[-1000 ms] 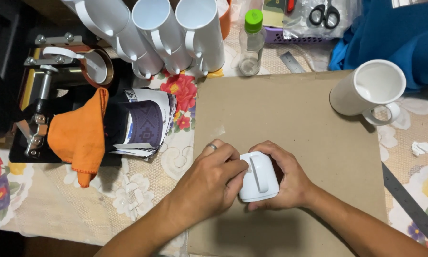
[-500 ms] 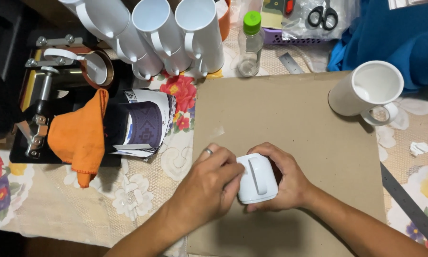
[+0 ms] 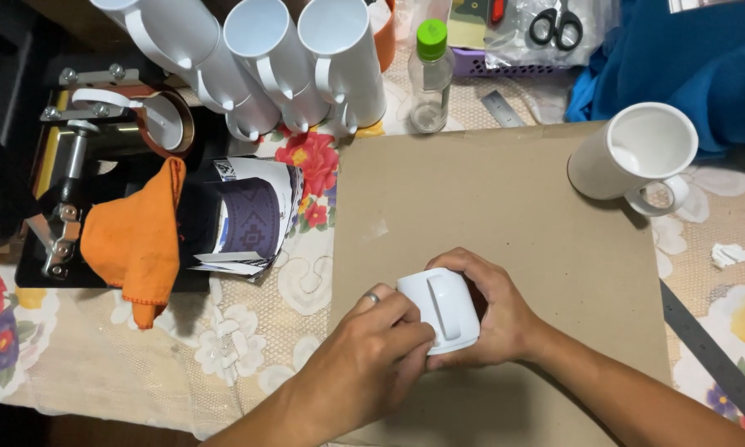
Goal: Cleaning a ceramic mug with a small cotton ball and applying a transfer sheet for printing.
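A white mug (image 3: 440,309) is gripped on its side, handle up, between the left hand (image 3: 371,358) and the right hand (image 3: 494,319), both closed around it, on the near part of a brown cardboard sheet (image 3: 505,207) seen from the head camera. A second white mug (image 3: 633,153) is set at the sheet's far right corner, while a mug press (image 3: 83,165) draped with an orange cloth (image 3: 136,240) is seen well apart at left.
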